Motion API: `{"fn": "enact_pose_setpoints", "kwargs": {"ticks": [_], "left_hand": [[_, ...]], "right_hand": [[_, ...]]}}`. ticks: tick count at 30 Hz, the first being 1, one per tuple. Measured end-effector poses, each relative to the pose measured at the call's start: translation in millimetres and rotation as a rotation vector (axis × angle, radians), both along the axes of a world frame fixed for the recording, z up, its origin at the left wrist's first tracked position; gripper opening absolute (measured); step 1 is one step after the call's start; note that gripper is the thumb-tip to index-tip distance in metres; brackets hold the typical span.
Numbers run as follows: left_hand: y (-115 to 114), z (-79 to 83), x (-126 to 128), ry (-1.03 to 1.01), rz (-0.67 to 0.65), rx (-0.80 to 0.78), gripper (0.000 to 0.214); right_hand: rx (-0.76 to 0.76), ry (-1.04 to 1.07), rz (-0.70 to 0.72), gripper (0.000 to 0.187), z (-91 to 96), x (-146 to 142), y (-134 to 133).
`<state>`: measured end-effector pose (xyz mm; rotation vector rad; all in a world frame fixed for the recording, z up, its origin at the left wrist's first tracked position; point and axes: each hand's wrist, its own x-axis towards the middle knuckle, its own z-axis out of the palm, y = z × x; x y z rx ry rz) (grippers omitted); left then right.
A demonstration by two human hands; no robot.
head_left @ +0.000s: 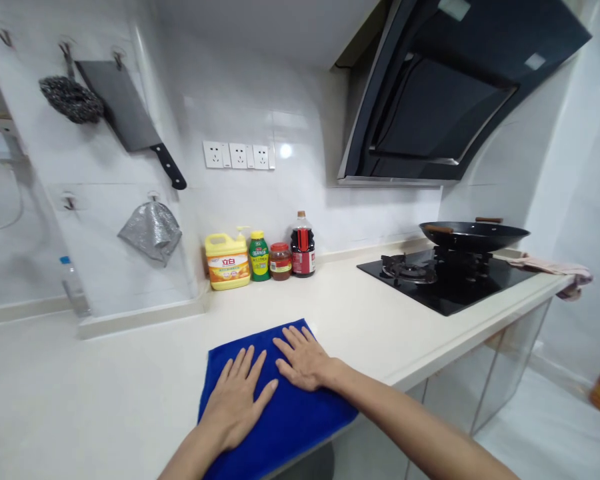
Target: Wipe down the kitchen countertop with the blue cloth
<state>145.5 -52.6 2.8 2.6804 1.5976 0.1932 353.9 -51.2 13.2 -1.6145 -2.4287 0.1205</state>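
Observation:
A blue cloth (285,427) lies spread on the white countertop (145,393), its near side reaching the counter's front edge. My left hand (237,400) rests flat on the left part of the cloth, palm down with fingers spread. Flat on its upper right part lies my right hand (303,360), fingers also apart and pointing up and left. Neither hand grips anything. The forearms hide parts of the cloth's near edge.
Behind the cloth stand a yellow jug (229,263), a green bottle (259,257), a red-brown jar (281,262) and a dark sauce bottle (303,250). Rightward, a wok (475,237) sits on the gas stove (450,287) under a range hood (445,107). A cleaver (125,107) hangs left.

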Motion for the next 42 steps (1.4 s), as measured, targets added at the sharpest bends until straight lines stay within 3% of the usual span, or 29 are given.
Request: {"fn": "enact_pose_setpoints", "kwargs": {"ticks": [3, 8, 16, 24, 34, 42], "left_hand": [[1.9, -5.3, -0.1, 0.0, -0.038, 0.005, 0.08], [16.8, 3.5, 2.5, -0.008, -0.084, -0.053, 0.081], [43.9, 8.5, 12.6, 0.0, -0.083, -0.058, 0.078], [21.5, 6.7, -0.5, -0.047, -0.049, -0.058, 0.077], [-22.0, 0.5, -34.8, -0.089, -0.09, -0.053, 0.08], [-23.6, 3.8, -73.5, -0.119, -0.094, -0.127, 0.078]], "right_hand": [[-0.044, 0.018, 0.018, 0.066, -9.8, -0.6, 4.6], [-0.03, 0.011, 0.017, 0.066, -13.7, -0.9, 9.0], [-0.04, 0.004, -0.127, 0.064, -10.9, -9.7, 24.0], [-0.057, -0.017, -0.215, 0.064, -9.2, -16.9, 12.7], [-0.021, -0.036, -0.112, 0.066, -16.9, -35.2, -30.3], [-0.039, -0.052, -0.084, 0.066, -9.8, -74.8, -41.9]]}}
